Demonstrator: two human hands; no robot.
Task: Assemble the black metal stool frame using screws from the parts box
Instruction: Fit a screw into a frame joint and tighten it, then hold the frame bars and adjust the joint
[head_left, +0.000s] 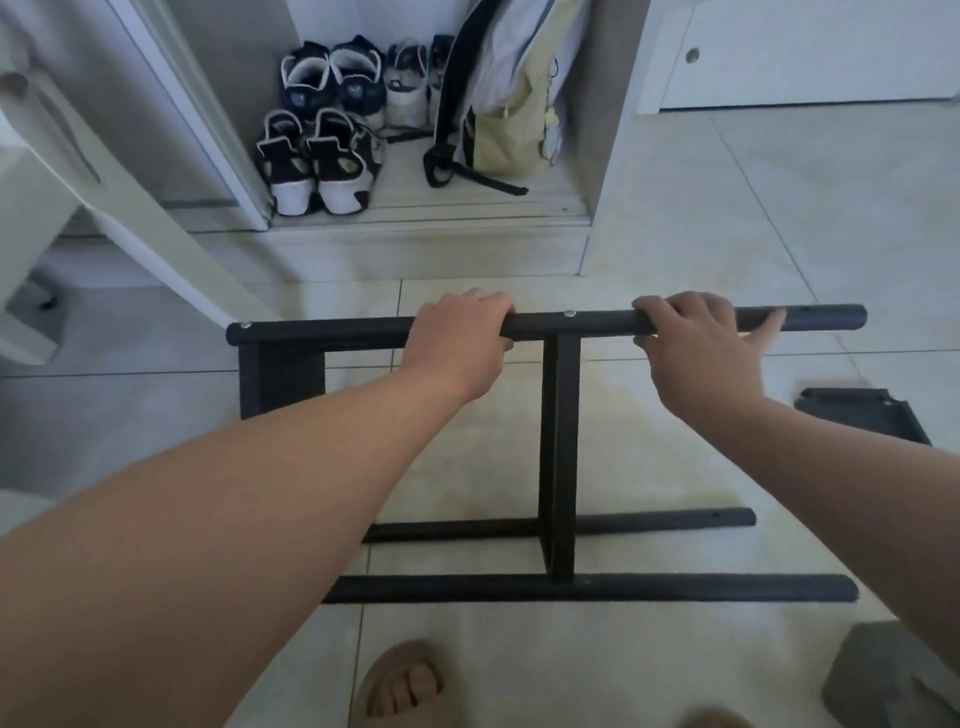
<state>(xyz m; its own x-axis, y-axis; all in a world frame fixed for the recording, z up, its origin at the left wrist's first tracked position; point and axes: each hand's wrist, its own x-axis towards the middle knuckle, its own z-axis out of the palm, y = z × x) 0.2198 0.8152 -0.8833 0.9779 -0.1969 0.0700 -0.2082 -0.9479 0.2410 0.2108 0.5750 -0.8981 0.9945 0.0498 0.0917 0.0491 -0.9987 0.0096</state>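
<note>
Two hands on the stool frame (560, 441)?

Both. My left hand (457, 338) grips the top bar (571, 325) left of the middle post, fingers curled over it and thumb underneath.

And where is the frame?

On the tiled floor (675, 249) in front of me, below the step with the shoes (322, 156) and the backpack (509, 104). One pale screw head (245, 326) shows at the bar's left end. A second screw head (570, 314) sits just above the post, between my hands.

The other hand?

My right hand (696, 343) holds the same bar right of the post. Its fingers wrap over the top and the thumb stretches along the bar toward the open end.

Anything farther right?

A dark flat plate (867, 415) lies on the tiles, apart from the frame. Nearer me in the corner is a grey thing (893, 675) I cannot make out.
</note>
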